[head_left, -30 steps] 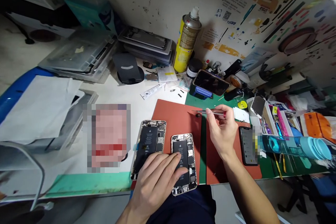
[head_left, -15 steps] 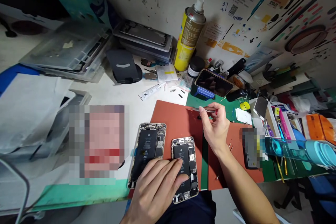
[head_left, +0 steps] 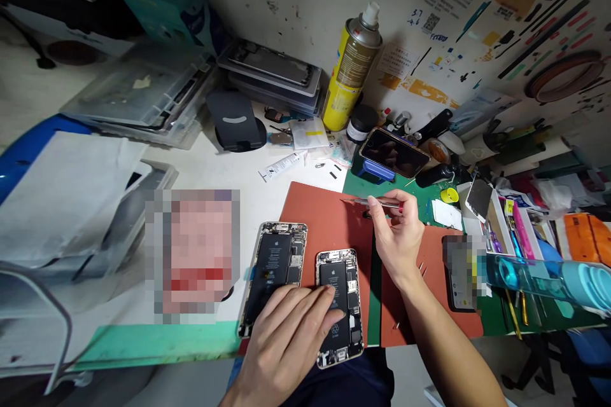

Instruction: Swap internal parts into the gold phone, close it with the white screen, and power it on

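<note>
Two opened phones, backs of their screens removed, lie side by side with black batteries and boards showing. My left hand [head_left: 286, 337] is stretched over them, fingers extended and close together. It covers the lower right of the left phone [head_left: 272, 267], and its fingertips lie over the battery of the right phone [head_left: 340, 311]. Whether it presses on either one I cannot tell. Above the brown mat [head_left: 324, 216], my right hand [head_left: 400, 238] pinches a slim screwdriver-like tool [head_left: 361, 201] with a red end. Its thin tip points left, apart from both phones.
A phone on a blue stand [head_left: 377, 170] is behind my right hand. To the right are another phone [head_left: 461, 296], a blue water bottle [head_left: 529, 276] and a tool tray. A yellow spray can [head_left: 351, 70] stands by the wall. Plastic boxes [head_left: 138, 95] are stacked left.
The camera view has shifted a little, so the bench things appear slightly farther right. Both hands keep nearly the same pose, and the right one still holds the tool.
</note>
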`<state>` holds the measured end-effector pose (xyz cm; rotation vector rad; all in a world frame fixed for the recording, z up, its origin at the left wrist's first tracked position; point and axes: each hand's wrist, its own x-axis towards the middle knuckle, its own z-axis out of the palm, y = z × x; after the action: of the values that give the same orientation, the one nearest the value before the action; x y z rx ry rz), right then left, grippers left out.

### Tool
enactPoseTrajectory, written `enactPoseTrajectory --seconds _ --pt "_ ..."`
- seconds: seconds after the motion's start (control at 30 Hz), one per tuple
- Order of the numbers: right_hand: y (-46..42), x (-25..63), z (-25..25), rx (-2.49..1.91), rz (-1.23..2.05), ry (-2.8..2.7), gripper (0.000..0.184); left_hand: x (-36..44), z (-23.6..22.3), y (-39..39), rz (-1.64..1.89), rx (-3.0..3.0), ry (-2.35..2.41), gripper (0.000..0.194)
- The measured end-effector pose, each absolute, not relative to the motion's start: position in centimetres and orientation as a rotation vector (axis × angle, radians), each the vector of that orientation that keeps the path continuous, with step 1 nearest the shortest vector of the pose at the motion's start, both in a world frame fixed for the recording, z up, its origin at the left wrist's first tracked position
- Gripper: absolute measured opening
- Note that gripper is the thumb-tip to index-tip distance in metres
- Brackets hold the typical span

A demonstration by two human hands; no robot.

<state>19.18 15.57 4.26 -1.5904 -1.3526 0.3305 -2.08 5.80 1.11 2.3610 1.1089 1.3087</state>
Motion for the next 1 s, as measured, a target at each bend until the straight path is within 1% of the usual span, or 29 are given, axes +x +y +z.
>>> enactPoseTrajectory --seconds 0.13,0.27,0.47,0.7,1.0 --pt "13.4 18.9 5.8 -1.566 0.577 -1.222 0.030 -1.9 1.2 5.9 1.390 2.295 1.263 0.036" --pt "9.9 18.3 7.3 -1.501 0.846 -1.094 0.029 -1.8 1.4 6.1 1.445 2.132 1.442 0.036" --pt "6.8 17.8 7.6 -1.418 1.115 -0.996 0.022 -2.0 1.5 6.2 1.494 1.965 1.362 0.033" --pt "6.4 18.1 7.4 -1.412 1.184 -0.953 0.024 -2.1 1.2 6.4 1.501 1.968 1.236 0.027" --pt "6.2 18.1 7.3 -1.450 1.196 -0.937 0.029 -2.2 1.2 6.4 1.481 1.976 1.210 0.029"
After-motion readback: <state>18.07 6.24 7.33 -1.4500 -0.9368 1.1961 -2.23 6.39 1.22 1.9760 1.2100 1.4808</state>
